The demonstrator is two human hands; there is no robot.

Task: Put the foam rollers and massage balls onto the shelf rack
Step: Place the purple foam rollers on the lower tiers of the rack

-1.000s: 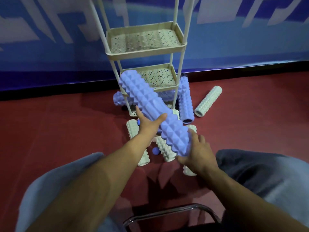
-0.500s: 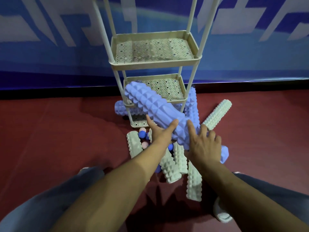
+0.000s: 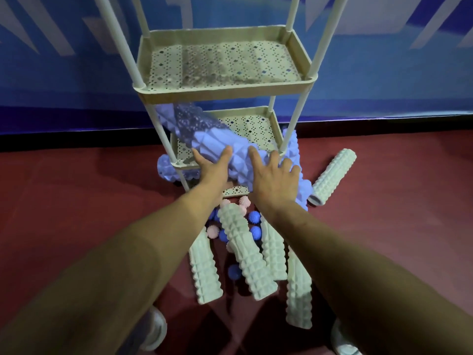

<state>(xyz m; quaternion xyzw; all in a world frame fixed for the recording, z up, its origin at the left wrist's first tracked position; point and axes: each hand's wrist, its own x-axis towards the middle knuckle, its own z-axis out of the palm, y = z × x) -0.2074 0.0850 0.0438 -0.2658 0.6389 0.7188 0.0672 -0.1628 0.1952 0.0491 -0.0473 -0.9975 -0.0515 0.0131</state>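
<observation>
A long purple foam roller (image 3: 215, 142) lies slanted across the middle tier of the cream shelf rack (image 3: 225, 87), its far end under the upper tray. My left hand (image 3: 212, 167) grips its near end from the left, and my right hand (image 3: 273, 175) presses on it from the right. On the red floor below lie several pale green rollers (image 3: 243, 249) and several blue and pink spiky massage balls (image 3: 254, 217). Two more purple rollers sit by the rack's base, one at the left (image 3: 166, 170) and one at the right (image 3: 294, 152).
A pale green roller (image 3: 332, 178) lies apart at the right of the rack. A blue wall banner (image 3: 76, 73) stands right behind the rack. My shoes (image 3: 153, 329) show at the bottom edge, either side of the pile.
Both hands have carried the purple roller forward and down from in front of the rack into its middle tier. My head has come closer to the rack.
</observation>
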